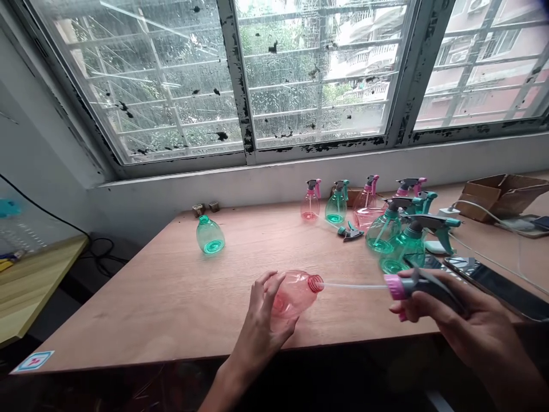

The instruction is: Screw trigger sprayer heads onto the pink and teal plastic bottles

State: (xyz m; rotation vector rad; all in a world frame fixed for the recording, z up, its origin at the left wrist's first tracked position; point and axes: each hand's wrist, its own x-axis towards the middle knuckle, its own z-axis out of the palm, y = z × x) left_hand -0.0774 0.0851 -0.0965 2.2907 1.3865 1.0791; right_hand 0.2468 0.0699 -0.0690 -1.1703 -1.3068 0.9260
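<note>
My left hand [262,320] wraps round the base of a pink plastic bottle [297,293] lying on its side near the table's front edge, its threaded neck pointing right. My right hand [467,326] grips a grey spray head with a pink collar [418,285]. Its thin clear tube [354,285] reaches left to the bottle's mouth. The head is apart from the neck.
A capless green bottle [210,235] stands alone on the wooden table [163,297]. Several finished pink and green spray bottles [388,220] cluster at the back right, with a loose spray head [350,232], phones [493,280], cables and a cardboard box [500,194].
</note>
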